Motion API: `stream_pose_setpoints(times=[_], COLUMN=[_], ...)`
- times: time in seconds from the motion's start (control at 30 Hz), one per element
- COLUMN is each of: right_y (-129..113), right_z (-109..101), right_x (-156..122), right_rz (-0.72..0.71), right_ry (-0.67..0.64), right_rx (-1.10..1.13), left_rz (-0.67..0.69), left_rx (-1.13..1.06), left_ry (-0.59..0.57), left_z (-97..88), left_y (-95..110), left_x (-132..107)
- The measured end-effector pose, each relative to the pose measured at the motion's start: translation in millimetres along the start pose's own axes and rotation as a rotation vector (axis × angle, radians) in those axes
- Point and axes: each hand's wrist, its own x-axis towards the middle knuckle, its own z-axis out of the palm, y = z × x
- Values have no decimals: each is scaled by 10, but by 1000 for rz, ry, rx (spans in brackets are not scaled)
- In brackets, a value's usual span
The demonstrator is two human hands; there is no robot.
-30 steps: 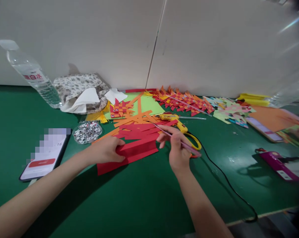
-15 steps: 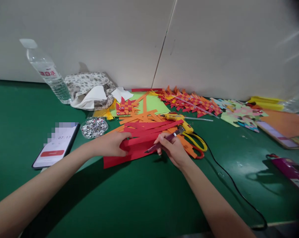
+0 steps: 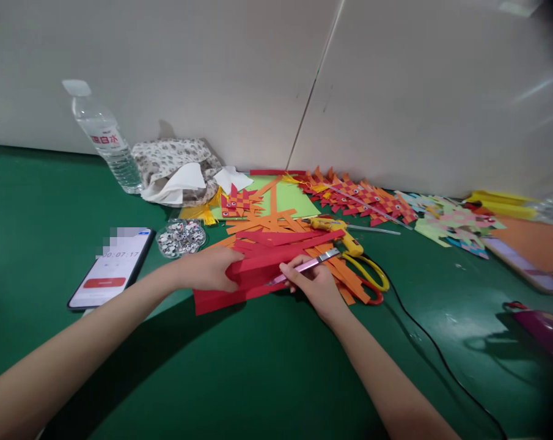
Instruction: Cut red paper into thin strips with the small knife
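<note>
The left hand (image 3: 209, 269) has its fingers pinching the folded red paper (image 3: 260, 269) on the bench (image 3: 258, 373), apparently to steady it, while the right hand's (image 3: 321, 292) fingers grasp a pink craft knife (image 3: 309, 264) pen-fashion, tip at the paper. Beyond the left fingers sit a clear dish (image 3: 205, 234) of googly eyes (image 3: 181, 237), then a patterned pouch (image 3: 166, 153) with white tissue (image 3: 187, 182) poking out.

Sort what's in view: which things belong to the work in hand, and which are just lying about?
In the work:
red paper, touched by the left hand
slim pink tool, held in the right hand
probably the orange strips nearby

Apparently just lying about:
water bottle
phone at left
patterned cloth item
white tissue
</note>
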Motion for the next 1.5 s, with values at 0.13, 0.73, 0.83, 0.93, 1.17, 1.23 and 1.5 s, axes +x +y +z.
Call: stream_pose_setpoints(times=[0.13,0.73,0.83,0.93,1.17,1.23,1.5], right_y=[18,36,62,62,55,45,17], right_z=[5,-18,-26,-29,-41,-36,3], right_x=[-13,7,3,8,13,9,14], right_rz=[-58,-83,-79,-55,8,19,52], right_ry=[94,36,62,108,200,208,279], right_rx=[-18,-93,-118,-118,-70,-65,-58], left_rz=[13,5,-34,-85,-172,-173,-242], left_rx=[48,166,136,83,-160,-296,-1009], left_ry=[54,118,112,81,218,315,639], left_z=[11,117,99,76,244,332,457], left_y=[-32,10,-4,-90,-403,-425,-307], left_x=[3,59,14,-97,-359,-374,-349])
